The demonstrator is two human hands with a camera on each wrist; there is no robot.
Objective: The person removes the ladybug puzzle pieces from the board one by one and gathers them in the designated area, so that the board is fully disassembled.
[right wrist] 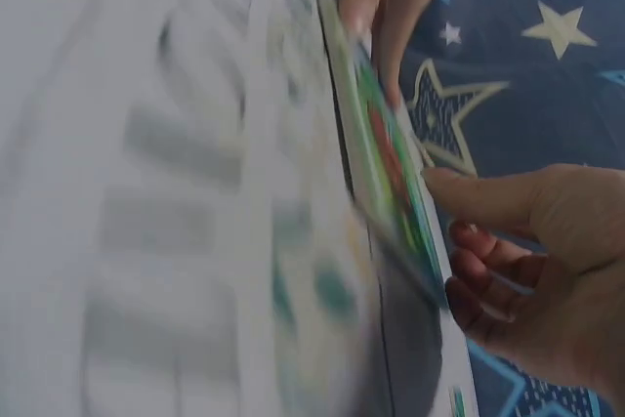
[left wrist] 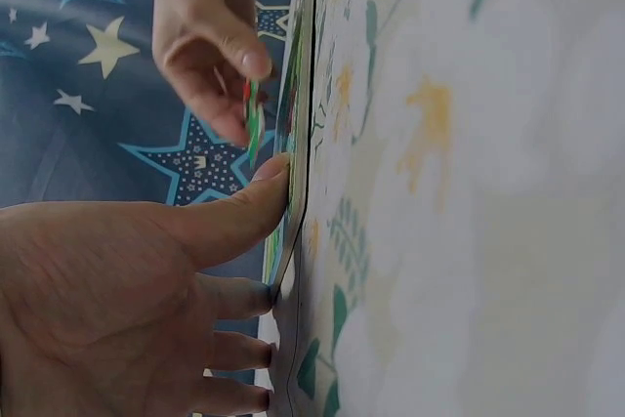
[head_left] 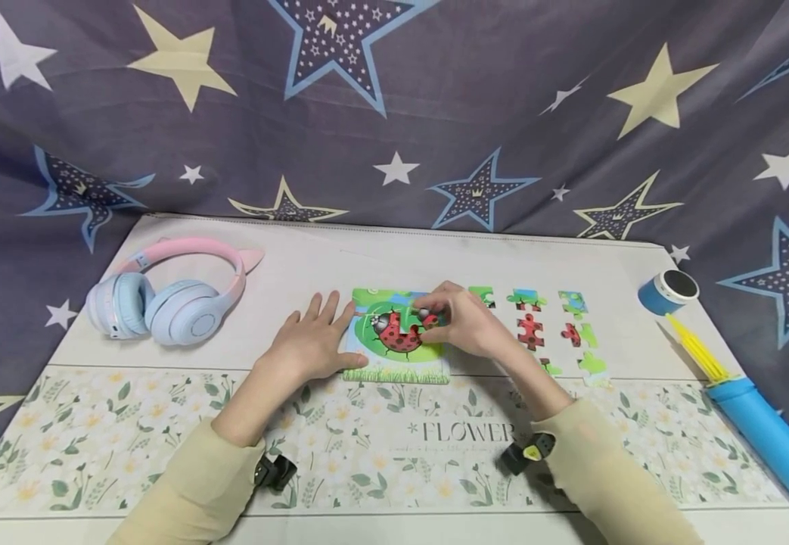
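Observation:
A ladybug jigsaw puzzle board (head_left: 394, 375) lies in the middle of the table, its picture partly filled in. My left hand (head_left: 309, 341) rests flat at its left side, fingers spread and thumb on the board's lower left edge. Above the board's right part, my right hand (head_left: 465, 322) pinches a red and green puzzle piece (left wrist: 254, 122) between thumb and fingers, as the left wrist view shows. To the right lie several loose puzzle pieces, among them a red spotted piece (head_left: 530, 333) and a green piece (head_left: 593, 365). The right hand hides part of the board.
Pink and blue cat-ear headphones (head_left: 193, 314) lie at the left. On the right stand a small blue and white cylinder (head_left: 666, 291) and a long blue tube (head_left: 768, 439) with a yellow pronged end. A star-patterned curtain (head_left: 394, 136) hangs behind the table.

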